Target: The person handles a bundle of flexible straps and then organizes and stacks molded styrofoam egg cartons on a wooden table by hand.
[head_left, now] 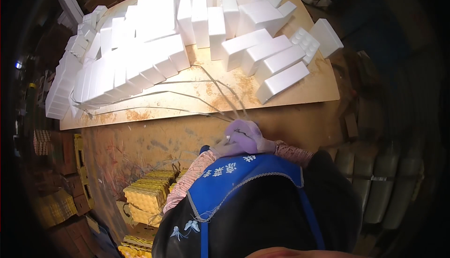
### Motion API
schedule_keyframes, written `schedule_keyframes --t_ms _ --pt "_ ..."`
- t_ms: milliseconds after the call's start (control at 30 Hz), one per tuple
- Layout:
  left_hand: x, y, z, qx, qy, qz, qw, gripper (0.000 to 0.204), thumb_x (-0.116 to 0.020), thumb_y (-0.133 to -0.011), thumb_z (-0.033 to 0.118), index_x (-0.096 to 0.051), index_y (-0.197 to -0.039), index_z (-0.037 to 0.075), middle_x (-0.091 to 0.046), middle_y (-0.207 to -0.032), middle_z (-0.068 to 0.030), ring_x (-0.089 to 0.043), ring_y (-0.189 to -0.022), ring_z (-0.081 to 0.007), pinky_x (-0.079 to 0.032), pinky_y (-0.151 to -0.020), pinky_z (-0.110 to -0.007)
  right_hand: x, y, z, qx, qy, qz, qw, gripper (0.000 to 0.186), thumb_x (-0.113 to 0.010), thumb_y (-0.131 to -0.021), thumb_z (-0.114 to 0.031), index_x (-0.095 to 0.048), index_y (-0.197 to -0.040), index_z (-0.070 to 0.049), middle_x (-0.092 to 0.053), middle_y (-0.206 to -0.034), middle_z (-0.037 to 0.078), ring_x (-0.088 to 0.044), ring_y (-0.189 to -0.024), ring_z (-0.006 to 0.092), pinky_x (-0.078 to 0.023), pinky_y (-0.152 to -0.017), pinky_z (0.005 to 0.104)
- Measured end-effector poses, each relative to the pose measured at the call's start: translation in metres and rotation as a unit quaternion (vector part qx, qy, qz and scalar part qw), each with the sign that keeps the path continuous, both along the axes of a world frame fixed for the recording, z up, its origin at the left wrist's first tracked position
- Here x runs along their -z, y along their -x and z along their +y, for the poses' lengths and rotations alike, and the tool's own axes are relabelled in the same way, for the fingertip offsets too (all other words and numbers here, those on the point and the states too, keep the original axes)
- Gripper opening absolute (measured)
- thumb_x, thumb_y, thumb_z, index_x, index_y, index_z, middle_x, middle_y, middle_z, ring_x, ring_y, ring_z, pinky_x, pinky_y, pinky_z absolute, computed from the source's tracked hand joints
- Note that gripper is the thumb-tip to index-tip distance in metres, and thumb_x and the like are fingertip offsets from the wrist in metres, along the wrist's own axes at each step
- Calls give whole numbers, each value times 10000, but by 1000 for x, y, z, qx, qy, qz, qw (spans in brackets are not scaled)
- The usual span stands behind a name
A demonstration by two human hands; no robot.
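Note:
My left hand (222, 149) and my right hand (249, 135), both in lavender gloves, are together in front of my blue apron, just off the table's near edge. Their fingers are closed around the ends of thin grey strapping cord (185, 93). Several strands of it run from my hands across the table to the left. There the cord reaches the near end of a long row of white foam boxes (126, 73) standing tightly side by side. The gloves overlap, so the exact grip of each hand is partly hidden.
Loose white foam boxes (282, 81) stand on the right of the pale wooden table (300, 97), with more behind. Stacked yellow egg trays (146, 194) stand below the table at left. Long grey-green cylinder shapes (382, 185) stand at lower right.

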State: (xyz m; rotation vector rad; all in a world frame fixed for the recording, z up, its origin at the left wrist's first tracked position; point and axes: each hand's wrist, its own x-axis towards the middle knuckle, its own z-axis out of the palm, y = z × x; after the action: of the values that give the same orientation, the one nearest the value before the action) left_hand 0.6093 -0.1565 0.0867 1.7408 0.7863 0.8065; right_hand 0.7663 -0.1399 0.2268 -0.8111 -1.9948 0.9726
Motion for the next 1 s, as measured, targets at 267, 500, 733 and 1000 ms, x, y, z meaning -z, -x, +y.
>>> schedule_keyframes --t_ms 267,500,733,1000 --pt "-17 56 0 -190 448 -205 849 249 -423 -1091 190 -619 -1192 74 -336 -527 37 -346 -427 -72 -388 -477 -237 67 -96 72 343 -26 67 937 533 -609 -961 -370 -547 -1336 4 -516 -1405 178 -450 -1342 300 -344 -1135 420" --pt "23 130 -65 -451 411 -155 777 275 -564 -1023 294 -653 -1053 35 -359 -514 8 -341 -422 -131 -362 -454 -312 162 -200 -3 508 -20 -100 855 565 -758 -823 -182 -538 -1313 -6 -490 -1418 241 -453 -1329 440 -359 -1127 527" --pt "31 83 -76 -482 409 -118 766 289 -590 -1008 275 -678 -1026 0 -423 -525 -21 -407 -426 -153 -341 -438 -317 235 -248 -5 562 137 48 814 704 -721 -901 -207 -400 -1476 41 -432 -1516 254 -433 -1377 349 -365 -1132 425" --pt "-70 13 -14 -460 288 -57 838 269 -485 -1081 282 -655 -1153 86 -419 -597 36 -430 -487 -79 -328 -452 -250 129 -186 28 322 385 274 820 902 -743 -902 -222 -195 -1587 -14 -312 -1581 223 -381 -1397 344 -352 -1156 460"
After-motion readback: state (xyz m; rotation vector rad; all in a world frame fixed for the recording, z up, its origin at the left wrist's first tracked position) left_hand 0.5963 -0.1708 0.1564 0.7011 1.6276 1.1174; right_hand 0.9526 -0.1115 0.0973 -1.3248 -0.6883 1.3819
